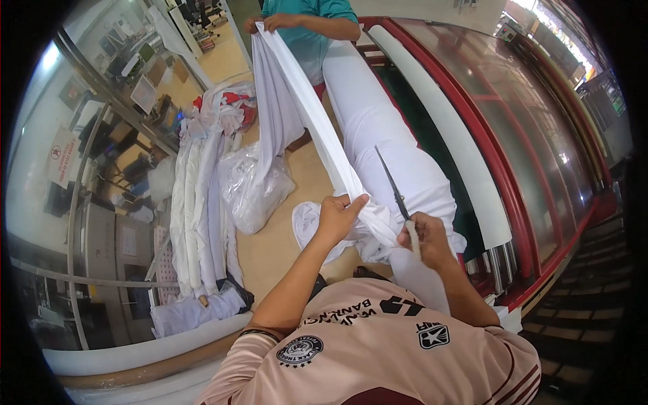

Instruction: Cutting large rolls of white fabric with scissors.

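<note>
A long white cloth (307,91) is stretched in a folded band between me and a co-worker across from me. My left hand (339,219) is closed on its near end, thumb on top. In my right hand (428,239) is a pair of scissors (395,185), long dark blades pointing away from me, beside the cloth. A pale wrapping shows on the scissors' handle. The co-worker's hands (265,23) grip the far end of the cloth, which hangs down in a loose drape. Below my hands lies bunched white fabric (374,246), partly hidden by them.
A thick roll of white fabric (368,108) lies just right of the stretched cloth. Further right stands a red-framed machine (472,135) with a white roller. Left on the floor are a clear plastic bag (253,189) and several upright-looking white rolls (196,209). More rolls (148,351) lie at lower left.
</note>
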The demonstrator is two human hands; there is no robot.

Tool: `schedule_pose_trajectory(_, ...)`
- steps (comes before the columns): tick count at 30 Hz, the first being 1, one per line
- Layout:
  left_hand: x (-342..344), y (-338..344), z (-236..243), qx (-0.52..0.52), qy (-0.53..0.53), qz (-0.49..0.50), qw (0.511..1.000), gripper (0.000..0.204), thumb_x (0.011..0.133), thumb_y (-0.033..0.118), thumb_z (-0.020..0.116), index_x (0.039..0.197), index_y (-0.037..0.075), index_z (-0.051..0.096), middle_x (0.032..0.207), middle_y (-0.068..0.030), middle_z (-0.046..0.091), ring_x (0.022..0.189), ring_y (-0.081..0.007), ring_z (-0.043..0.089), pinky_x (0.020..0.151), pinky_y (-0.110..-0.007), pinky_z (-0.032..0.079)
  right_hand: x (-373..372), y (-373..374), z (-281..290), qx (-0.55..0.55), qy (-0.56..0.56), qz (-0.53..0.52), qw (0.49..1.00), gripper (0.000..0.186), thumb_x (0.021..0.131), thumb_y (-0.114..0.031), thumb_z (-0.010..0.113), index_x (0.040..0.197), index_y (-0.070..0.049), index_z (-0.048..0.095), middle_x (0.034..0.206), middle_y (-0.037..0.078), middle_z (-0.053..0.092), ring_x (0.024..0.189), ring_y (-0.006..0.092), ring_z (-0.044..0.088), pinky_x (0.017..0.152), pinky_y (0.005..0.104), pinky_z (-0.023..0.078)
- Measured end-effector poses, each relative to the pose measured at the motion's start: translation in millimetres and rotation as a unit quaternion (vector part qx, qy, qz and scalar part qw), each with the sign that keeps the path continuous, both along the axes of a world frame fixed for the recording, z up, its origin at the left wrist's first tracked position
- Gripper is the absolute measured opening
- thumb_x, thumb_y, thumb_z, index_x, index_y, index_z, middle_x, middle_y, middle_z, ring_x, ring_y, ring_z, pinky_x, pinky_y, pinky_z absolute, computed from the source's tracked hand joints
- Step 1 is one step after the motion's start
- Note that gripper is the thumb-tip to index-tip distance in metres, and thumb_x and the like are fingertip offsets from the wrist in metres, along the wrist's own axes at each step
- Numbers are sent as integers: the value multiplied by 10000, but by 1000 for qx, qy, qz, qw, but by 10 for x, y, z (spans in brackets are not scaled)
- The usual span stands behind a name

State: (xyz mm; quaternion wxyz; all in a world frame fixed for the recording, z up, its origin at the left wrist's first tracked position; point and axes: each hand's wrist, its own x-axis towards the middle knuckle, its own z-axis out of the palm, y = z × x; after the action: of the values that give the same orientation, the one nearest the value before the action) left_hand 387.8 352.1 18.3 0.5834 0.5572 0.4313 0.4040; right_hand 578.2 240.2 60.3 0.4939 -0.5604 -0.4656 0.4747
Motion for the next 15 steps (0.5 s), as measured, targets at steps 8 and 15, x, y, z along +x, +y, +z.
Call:
schedule_pose_trajectory(8, -134, -62, -36, -10, 2, 17, 1000, 303, 892, 262, 673, 830, -31, 722, 595, 24, 601, 532, -37, 439, 484, -243, 359, 322, 16, 503, -59, -20, 53, 997, 310, 781, -215, 779, 700, -49, 530, 606, 6, 544, 487, 98, 512, 443, 256, 433)
schedule_pose_trajectory(15, -155, -116, -58, -32, 33, -5, 999, 264, 896, 223, 675, 820, -26, 717, 683, 20, 645, 597, -30, 505, 526, -220, 399, 9, 32, 139, -174, 186, 181, 950, 444, 860, -465, 653, 782, -33, 587, 632, 45, 577, 509, 146, 592, 445, 277, 494)
